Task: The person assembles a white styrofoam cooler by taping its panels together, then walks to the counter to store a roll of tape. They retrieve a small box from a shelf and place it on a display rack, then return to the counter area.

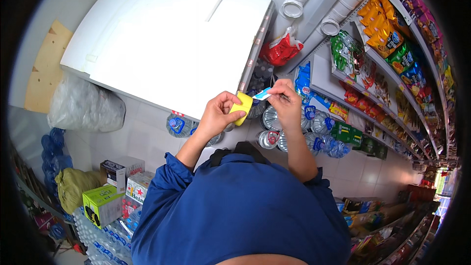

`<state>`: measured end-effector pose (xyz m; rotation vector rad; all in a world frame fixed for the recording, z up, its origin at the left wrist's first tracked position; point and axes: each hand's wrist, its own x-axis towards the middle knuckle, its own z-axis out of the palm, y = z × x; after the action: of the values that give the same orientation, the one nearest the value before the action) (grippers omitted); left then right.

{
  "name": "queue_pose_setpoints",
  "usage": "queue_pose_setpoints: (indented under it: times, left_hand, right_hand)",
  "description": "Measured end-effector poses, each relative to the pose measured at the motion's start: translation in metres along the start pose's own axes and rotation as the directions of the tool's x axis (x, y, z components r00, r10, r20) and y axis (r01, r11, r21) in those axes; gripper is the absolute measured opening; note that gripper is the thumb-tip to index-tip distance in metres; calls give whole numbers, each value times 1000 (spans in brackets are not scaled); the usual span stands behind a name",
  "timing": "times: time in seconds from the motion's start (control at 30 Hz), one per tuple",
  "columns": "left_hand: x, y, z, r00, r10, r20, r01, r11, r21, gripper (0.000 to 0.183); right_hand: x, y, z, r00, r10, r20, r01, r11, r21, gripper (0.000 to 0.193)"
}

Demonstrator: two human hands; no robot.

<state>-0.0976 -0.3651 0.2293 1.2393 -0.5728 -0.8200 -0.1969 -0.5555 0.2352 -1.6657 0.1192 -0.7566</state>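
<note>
My left hand (221,114) is closed on a small yellow block-like object (243,108), thumb on its near face; its exact kind is unclear. Close on its right, my right hand (286,99) pinches a small flat blue-and-white piece (263,94) between thumb and fingers. The piece's left end points at the top of the yellow object, and I cannot tell whether they touch. Both hands are held in front of my body, by the near right corner of a large white-topped table (167,34).
Large water bottles (270,118) stand on the floor beneath my hands. Snack shelves (382,59) run along the right. A red bag (281,49) lies beyond the table corner. A bulky plastic-wrapped bundle (86,103) and boxes (103,205) stand at left.
</note>
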Motion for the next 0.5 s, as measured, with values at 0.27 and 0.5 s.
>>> queue_pose_setpoints:
  times: [0.27, 0.5]
  left_hand:
    - [-3, 2, 13, 999, 23, 37, -21, 999, -42, 26]
    - [-5, 1, 18, 996, 27, 81, -21, 997, -68, 26]
  right_hand:
    - [-9, -6, 11, 942, -294, -160, 267, 949, -168, 26]
    - [-25, -1, 9, 995, 19, -100, -12, 998, 66, 14]
